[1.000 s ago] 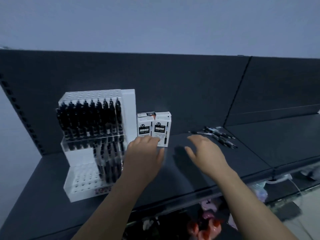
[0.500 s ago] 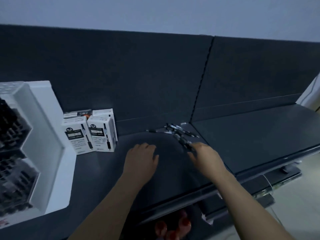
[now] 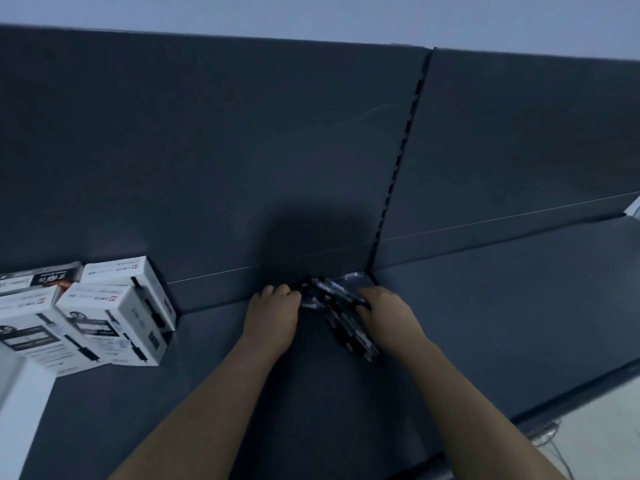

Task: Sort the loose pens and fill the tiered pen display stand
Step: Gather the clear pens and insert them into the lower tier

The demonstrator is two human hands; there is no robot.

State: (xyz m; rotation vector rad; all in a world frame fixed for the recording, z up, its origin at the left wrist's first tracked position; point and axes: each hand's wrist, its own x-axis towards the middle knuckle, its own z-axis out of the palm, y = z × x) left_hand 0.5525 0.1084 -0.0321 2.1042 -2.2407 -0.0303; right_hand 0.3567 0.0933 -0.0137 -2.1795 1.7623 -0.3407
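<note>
Several loose black pens (image 3: pixel 341 315) lie in a heap on the dark shelf (image 3: pixel 242 393), against the back panel near the slotted upright. My left hand (image 3: pixel 273 318) is at the heap's left side, fingers curled down onto the pen ends. At the right side my right hand (image 3: pixel 389 313) curls its fingers over the pens. Only a white corner of the pen display stand (image 3: pixel 15 407) shows at the bottom left edge; its tiers are out of view.
White pen boxes (image 3: pixel 114 317) stand in a group left of my hands, next to the stand. A slotted upright (image 3: pixel 398 161) divides the back panel. To the right the shelf's front edge (image 3: pixel 571 393) runs diagonally, with pale floor beyond.
My view has swung right and closer, so the stand has slid almost out of frame. Both hands have moved forward from the open shelf onto the pen heap and curled on it.
</note>
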